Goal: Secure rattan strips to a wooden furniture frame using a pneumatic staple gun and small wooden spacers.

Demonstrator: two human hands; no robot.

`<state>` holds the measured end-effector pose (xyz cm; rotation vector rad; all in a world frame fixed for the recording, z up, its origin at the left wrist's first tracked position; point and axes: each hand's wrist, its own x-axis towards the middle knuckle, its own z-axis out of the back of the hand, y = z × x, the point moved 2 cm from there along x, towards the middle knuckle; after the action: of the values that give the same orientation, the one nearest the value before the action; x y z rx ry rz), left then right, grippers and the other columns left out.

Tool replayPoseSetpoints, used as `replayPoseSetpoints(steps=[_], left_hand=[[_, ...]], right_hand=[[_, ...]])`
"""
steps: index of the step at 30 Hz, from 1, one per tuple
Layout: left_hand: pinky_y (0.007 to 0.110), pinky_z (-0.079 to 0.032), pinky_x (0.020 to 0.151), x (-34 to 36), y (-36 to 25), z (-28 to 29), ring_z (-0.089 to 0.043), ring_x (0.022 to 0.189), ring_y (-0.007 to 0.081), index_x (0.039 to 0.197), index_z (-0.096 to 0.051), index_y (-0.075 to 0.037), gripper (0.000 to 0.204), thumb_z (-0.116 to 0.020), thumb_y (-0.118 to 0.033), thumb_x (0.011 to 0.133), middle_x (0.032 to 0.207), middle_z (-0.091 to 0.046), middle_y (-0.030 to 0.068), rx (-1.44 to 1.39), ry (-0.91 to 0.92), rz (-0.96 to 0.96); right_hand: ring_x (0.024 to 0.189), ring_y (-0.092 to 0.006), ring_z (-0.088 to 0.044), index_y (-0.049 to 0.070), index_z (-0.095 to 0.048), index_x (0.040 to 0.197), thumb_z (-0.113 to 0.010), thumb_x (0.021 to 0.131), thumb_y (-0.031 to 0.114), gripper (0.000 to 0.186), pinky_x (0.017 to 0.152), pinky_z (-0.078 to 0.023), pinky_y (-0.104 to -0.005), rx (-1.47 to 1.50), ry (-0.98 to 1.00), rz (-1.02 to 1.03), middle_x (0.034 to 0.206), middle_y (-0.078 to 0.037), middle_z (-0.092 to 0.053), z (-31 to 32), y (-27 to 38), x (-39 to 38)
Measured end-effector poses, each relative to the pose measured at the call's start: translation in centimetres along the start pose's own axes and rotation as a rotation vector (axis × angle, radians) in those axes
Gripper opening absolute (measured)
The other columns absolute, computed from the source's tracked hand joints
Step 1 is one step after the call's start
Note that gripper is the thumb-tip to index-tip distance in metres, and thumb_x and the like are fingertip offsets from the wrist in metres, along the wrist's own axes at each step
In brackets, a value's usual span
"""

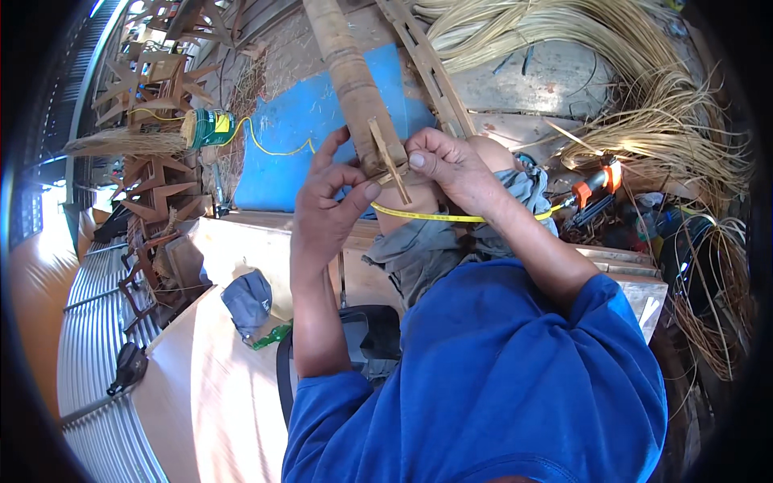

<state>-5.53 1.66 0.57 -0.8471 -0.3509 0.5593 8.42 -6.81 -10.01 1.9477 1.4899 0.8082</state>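
A long brown wooden post runs from the top middle down to my hands, with a narrow pale stick angled over its lower end. My left hand is closed at that end, thumb and fingertips pinching a thin pale strip. My right hand, also closed, pinches the strip against the post's right side; its fingertips are partly hidden. A yellow hose loops beneath both hands and passes behind my right forearm. My bare knees and grey cloth lie below the post.
A blue sheet lies behind the post. Rattan bundles fill the right side, beside an orange-and-black tool. Wooden star shapes and a green spool are at left. A grey cap lies on a pale board.
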Motion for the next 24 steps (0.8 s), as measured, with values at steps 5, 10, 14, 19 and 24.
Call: replayPoseSetpoints(steps=[5,10,14,19,24], left_hand=[[0.036,-0.039,0.088,-1.9,-0.2,-0.9,-0.040,0.126,0.0272,0.071,-0.054,-0.001,0.014,-0.068,-0.003,0.074,0.122,-0.052,0.0211,-0.018,-0.138,0.086],[0.031,-0.045,0.079,-3.4,-0.7,0.3,-0.050,0.115,0.0263,0.073,-0.055,0.000,0.012,-0.066,-0.003,0.075,0.121,-0.052,0.0210,0.086,-0.157,0.110],[0.029,-0.049,0.068,-3.0,-1.3,2.4,-0.061,0.096,0.0222,0.078,-0.057,0.001,0.011,-0.065,-0.007,0.078,0.119,-0.055,0.0175,0.243,-0.021,0.228],[0.025,-0.040,0.053,-3.8,-3.6,3.2,-0.051,0.059,0.0103,0.086,-0.059,-0.003,0.011,-0.064,-0.013,0.083,0.067,-0.056,0.0029,0.434,-0.017,0.504],[0.017,-0.032,0.056,-3.1,-2.4,3.2,-0.037,0.064,0.0016,0.086,-0.054,-0.001,0.013,-0.061,-0.011,0.087,0.068,-0.045,-0.0064,0.086,-0.070,0.431]], right_hand=[[0.072,-0.0013,-0.039,0.006,-0.052,0.089,-0.056,0.091,0.018,0.012,0.064,-0.035,-0.0158,-0.036,-0.050,0.024,0.080,0.007,-0.048,-1.1,-0.6,-0.8],[0.080,-0.0035,-0.049,0.003,-0.055,0.091,-0.055,0.091,0.010,0.007,0.073,-0.043,-0.0189,-0.007,-0.049,-0.118,0.085,0.004,-0.054,-2.0,-1.9,-0.5],[0.075,-0.0053,-0.048,-0.002,-0.059,0.093,-0.059,0.089,0.014,0.016,0.065,-0.043,-0.0220,-0.103,0.069,-0.102,0.083,0.001,-0.056,-1.9,-2.4,0.9],[0.071,-0.0061,-0.049,-0.003,-0.059,0.090,-0.061,0.088,0.018,0.021,0.062,-0.042,-0.0225,-0.499,0.094,-0.067,0.078,0.001,-0.055,-2.6,1.0,-0.2],[0.067,-0.0019,-0.045,0.001,-0.059,0.088,-0.057,0.090,0.016,0.015,0.060,-0.037,-0.0168,-0.267,0.106,-0.239,0.072,0.007,-0.052,-2.6,2.6,0.3]])
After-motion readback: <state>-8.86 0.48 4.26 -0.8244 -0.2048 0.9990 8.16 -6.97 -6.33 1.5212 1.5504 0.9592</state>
